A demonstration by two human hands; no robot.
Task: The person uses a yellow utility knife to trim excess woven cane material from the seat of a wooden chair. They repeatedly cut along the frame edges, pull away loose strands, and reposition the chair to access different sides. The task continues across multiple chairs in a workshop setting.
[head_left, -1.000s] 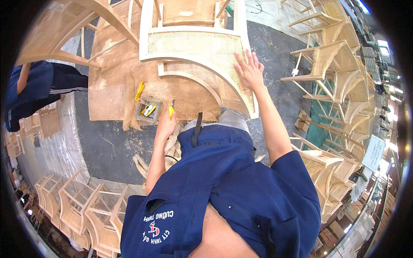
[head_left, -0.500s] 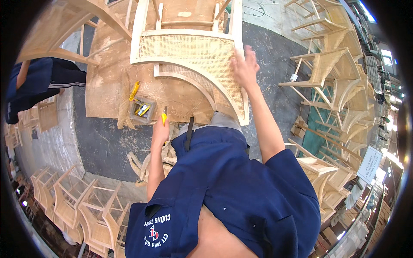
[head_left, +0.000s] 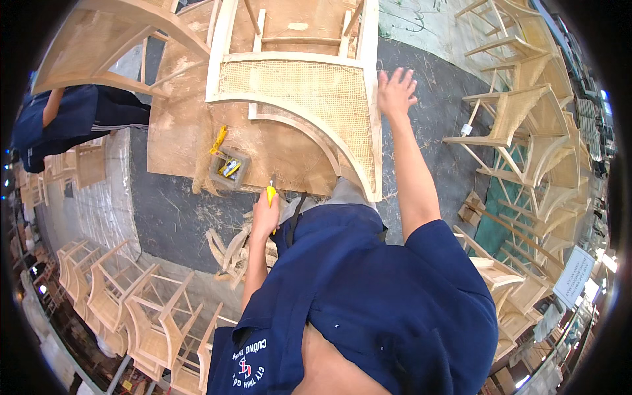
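Note:
In my left hand [head_left: 264,216], low in front of me, is a yellow utility knife [head_left: 271,193], its tip pointing away from me. My right hand [head_left: 396,93] is spread wide beside the right rail of a pale wooden chair frame [head_left: 376,131]; whether the fingertips touch the rail I cannot tell. Woven cane [head_left: 303,82] fills the panel nearest me, which has a curved front edge. The chair rests on a brown board-topped surface [head_left: 172,141], its far end cut off by the picture's edge.
Left of the knife sits a small clear box [head_left: 230,170] with tools, a yellow tool [head_left: 220,139] beside it. Cane offcuts [head_left: 230,253] lie below. Another person [head_left: 85,115] stands by a chair at left. Stacked chairs [head_left: 520,118] line the right; more chairs [head_left: 131,303] stand lower left.
My right hand has moved off the chair's right rail, out to its right, with the fingers spreading. The view has shifted a little. My left hand still holds the knife.

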